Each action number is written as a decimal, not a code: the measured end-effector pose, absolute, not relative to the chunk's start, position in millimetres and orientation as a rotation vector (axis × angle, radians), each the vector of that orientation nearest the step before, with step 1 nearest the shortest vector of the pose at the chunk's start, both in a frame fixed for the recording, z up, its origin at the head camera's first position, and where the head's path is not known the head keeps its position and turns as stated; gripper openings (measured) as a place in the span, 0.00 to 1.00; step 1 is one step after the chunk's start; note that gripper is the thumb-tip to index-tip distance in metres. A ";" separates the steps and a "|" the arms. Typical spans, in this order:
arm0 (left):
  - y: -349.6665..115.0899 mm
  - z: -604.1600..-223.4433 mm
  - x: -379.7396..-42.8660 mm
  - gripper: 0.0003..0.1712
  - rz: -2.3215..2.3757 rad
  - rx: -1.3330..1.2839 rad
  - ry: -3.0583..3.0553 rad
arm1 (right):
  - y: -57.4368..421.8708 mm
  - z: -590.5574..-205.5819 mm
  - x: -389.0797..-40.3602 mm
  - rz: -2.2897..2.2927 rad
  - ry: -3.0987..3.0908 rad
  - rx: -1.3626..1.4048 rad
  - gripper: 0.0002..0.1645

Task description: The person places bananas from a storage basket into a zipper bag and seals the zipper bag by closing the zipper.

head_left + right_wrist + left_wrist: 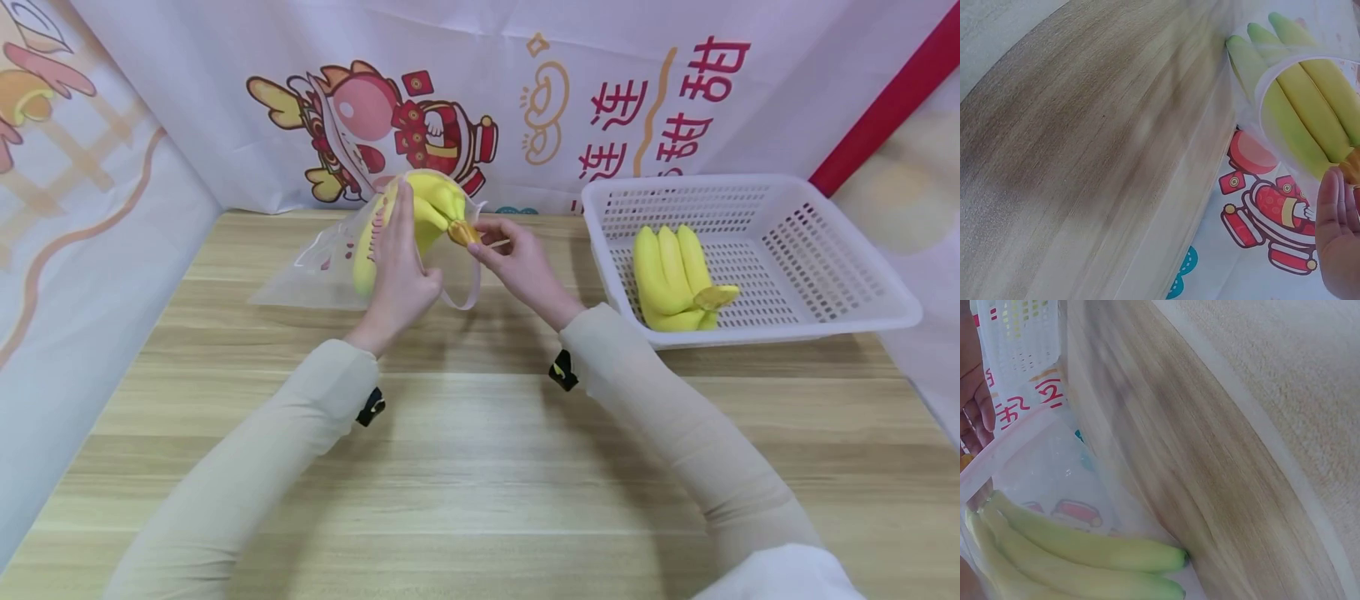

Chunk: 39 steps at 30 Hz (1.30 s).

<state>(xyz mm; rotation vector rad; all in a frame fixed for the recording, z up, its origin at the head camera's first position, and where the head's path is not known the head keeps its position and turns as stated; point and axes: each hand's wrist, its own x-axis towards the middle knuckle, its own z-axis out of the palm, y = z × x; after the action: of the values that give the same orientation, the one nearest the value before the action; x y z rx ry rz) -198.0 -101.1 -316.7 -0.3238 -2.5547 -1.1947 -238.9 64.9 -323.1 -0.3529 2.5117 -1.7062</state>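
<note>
A bunch of yellow bananas (435,196) lies mostly inside a clear plastic bag (315,267) at the table's back left. Its brown stem end sticks out of the bag's mouth, and my right hand (525,258) pinches that stem between thumb and fingers. My left hand (402,287) lies against the bag's outer side with straight fingers and the thumb held out. Through the plastic, the left wrist view shows the bananas (1085,550) with greenish tips. In the right wrist view the bag's round rim (1262,100) encircles the bunch.
A white slotted basket (817,325) stands at the right with another banana bunch (671,283) in its left part. A printed cloth backdrop (480,50) rises behind the wooden table (465,467). A white cloth wall (90,208) borders the left side.
</note>
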 end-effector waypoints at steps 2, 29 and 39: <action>-100.7 -317.0 -198.1 0.60 -1.188 -0.339 -2.551 | 64.8 -324.2 -239.7 -1.720 2.504 -0.323 0.22; -98.0 -316.8 -201.2 0.60 -1.208 -0.339 -2.566 | 75.4 -322.1 -239.2 -1.543 2.573 -0.362 0.22; -98.1 -318.9 -202.0 0.62 -1.253 -0.313 -2.557 | 95.9 -301.7 -229.6 -1.354 2.738 -0.309 0.21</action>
<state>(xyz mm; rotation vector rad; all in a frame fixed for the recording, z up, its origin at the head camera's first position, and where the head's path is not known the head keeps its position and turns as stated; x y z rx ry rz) -202.0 -98.1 -318.9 -0.3131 -2.5570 -1.2531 -229.6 95.9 -301.7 -0.3087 2.7376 -1.3539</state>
